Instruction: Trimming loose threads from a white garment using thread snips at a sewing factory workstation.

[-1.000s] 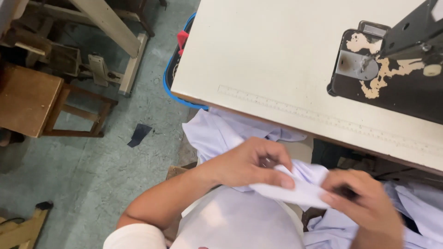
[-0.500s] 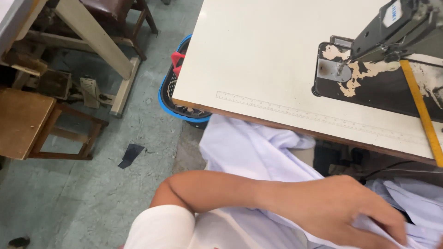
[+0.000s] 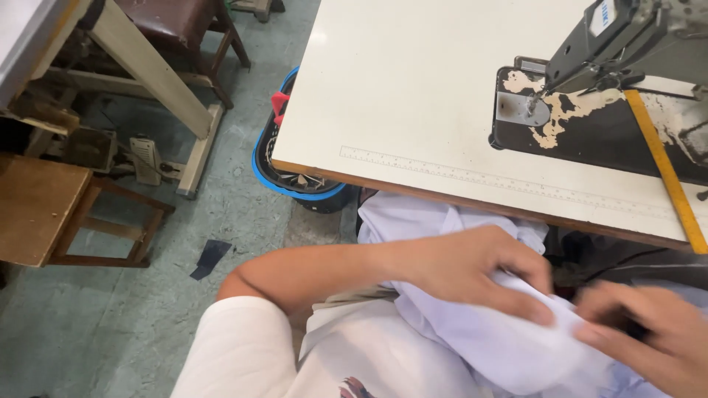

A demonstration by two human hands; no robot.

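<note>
Lap level, nearest the camera: left hand (image 3: 472,269) lies palm-down on a bundle of white cloth (image 3: 509,343), fingers (image 3: 527,306) curled together and pressing on a fold of it. Right hand (image 3: 649,332) is at the cloth's right end, blurred — its fingers look bent onto the fabric, but whether they pinch it I cannot tell. The cloth sits in the person's lap, below the near edge of the bench (image 3: 413,96), and more of it bunches up under that edge. White sleeve (image 3: 228,346) covers the left upper arm.

Bench top: pale, with a printed ruler strip (image 3: 472,177) running along the front. At right stands a sewing machine (image 3: 619,44) on a worn black base plate (image 3: 575,129); a yellow ruler (image 3: 664,169) lies diagonally just beside it.

Floor, left of the bench: a blue-rimmed basket (image 3: 284,177) partly under the bench corner, a dark scrap (image 3: 210,258) on the concrete, a wooden stool (image 3: 44,214) — farther back, a second table's wooden legs (image 3: 151,74).
</note>
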